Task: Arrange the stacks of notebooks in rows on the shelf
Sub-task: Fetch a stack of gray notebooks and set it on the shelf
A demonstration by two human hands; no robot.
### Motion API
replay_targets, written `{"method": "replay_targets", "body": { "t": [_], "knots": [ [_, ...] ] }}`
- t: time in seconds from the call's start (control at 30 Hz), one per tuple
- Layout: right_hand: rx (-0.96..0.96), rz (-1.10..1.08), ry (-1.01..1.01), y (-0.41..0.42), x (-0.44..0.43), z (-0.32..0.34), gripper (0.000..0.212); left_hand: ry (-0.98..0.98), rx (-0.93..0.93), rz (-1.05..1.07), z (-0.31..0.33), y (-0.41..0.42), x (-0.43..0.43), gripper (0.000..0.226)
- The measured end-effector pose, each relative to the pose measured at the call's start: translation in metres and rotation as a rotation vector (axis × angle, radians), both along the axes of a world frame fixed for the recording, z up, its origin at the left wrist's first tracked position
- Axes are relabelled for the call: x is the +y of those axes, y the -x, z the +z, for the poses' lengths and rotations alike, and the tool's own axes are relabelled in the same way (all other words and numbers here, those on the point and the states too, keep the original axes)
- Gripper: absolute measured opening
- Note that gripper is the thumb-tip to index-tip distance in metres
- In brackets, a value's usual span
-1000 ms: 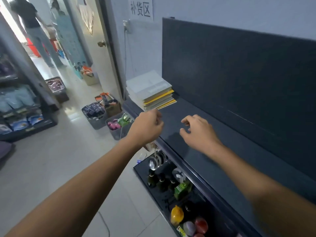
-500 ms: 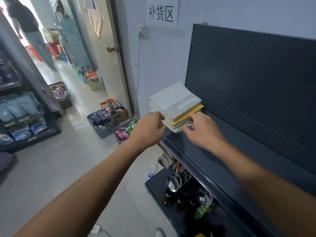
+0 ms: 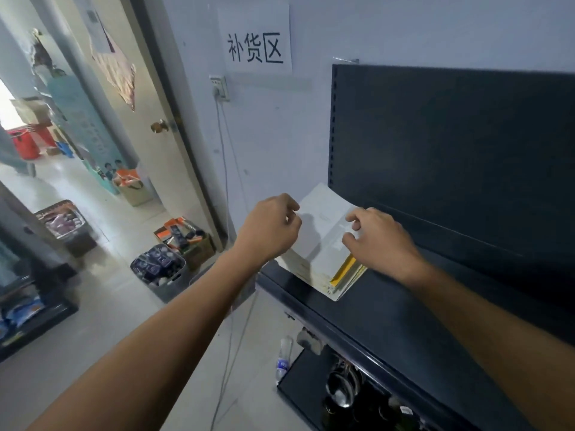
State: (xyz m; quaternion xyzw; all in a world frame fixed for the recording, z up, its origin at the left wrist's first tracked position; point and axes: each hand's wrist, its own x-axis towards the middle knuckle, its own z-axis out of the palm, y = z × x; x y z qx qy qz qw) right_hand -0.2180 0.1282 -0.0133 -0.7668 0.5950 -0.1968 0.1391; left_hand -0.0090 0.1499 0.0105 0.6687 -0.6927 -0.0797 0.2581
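Note:
A stack of notebooks [image 3: 323,244], grey-white covers with yellow edges showing at its near right corner, lies at the left end of the dark shelf [image 3: 389,321], slightly askew. My left hand [image 3: 270,228] is curled against the stack's left edge, thumb on the top cover. My right hand [image 3: 376,241] grips the stack's right side, fingers bent on the top cover. The stack's far end touches or nearly touches the dark back panel [image 3: 451,150].
To the right of the stack the shelf top is bare. Below it, a lower shelf [image 3: 342,390] holds ladles and bottles. Bins [image 3: 158,269], a box [image 3: 186,237] and a water bottle [image 3: 283,359] sit on the floor by the open door [image 3: 149,119].
Both hands reached forward from the bare shelf to the stack and now rest on its left and right sides. My view has moved closer and turned left.

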Motion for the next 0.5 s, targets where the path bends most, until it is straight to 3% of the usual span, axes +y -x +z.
{"method": "replay_targets", "body": {
  "t": [0.5],
  "knots": [
    [-0.112, -0.374, -0.183, -0.015, -0.009, -0.014, 0.037, 0.019, 0.0, -0.252, -0.024, -0.006, -0.1, 0.025]
  ]
}}
